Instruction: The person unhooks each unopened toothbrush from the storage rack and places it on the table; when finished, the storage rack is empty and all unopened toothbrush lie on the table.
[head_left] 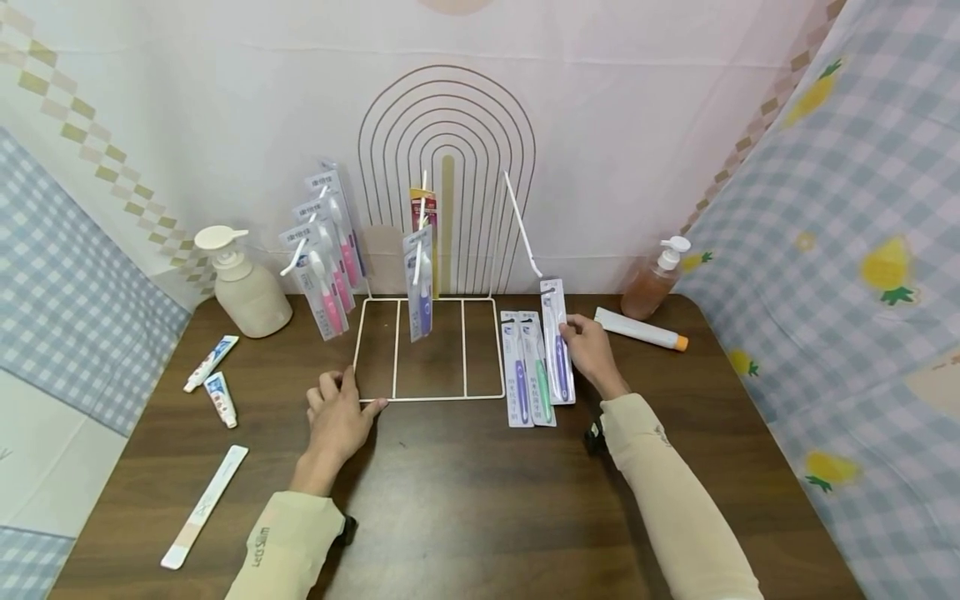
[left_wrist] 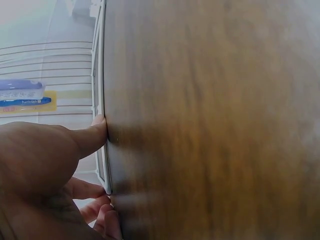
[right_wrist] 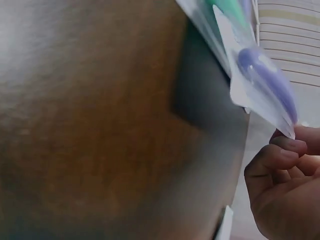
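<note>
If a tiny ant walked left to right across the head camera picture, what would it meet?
Cream pump bottle → left hand → hanging purple toothbrush → lying purple toothbrush → green toothbrush → held purple toothbrush → right hand → brown pump bottle.

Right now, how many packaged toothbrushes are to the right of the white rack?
3: a purple toothbrush and green toothbrush on the table, another purple toothbrush in the right hand.

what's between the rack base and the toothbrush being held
A packaged purple toothbrush and a packaged green one, seen in the head view.
</note>
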